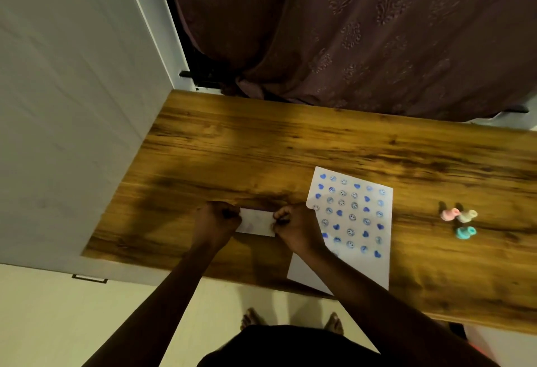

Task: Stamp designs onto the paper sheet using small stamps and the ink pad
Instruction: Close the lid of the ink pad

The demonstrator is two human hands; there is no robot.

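A white paper sheet point(353, 221) lies on the wooden table point(261, 145), covered with several blue heart and smiley prints. Left of it sits a small white rectangular box point(257, 221), likely the ink pad, lid side up. My left hand point(216, 221) grips its left end and my right hand point(296, 225) grips its right end, fingers curled on the edges. Three small stamps rest to the right of the sheet: a pink one point(449, 214), a beige one point(468, 215) and a teal one point(465, 233).
A white cabinet or wall panel point(72, 105) borders the table's left side. A dark patterned curtain point(348, 32) hangs behind the far edge. The table's near edge runs just in front of my body, with my bare feet point(290, 320) on the floor below.
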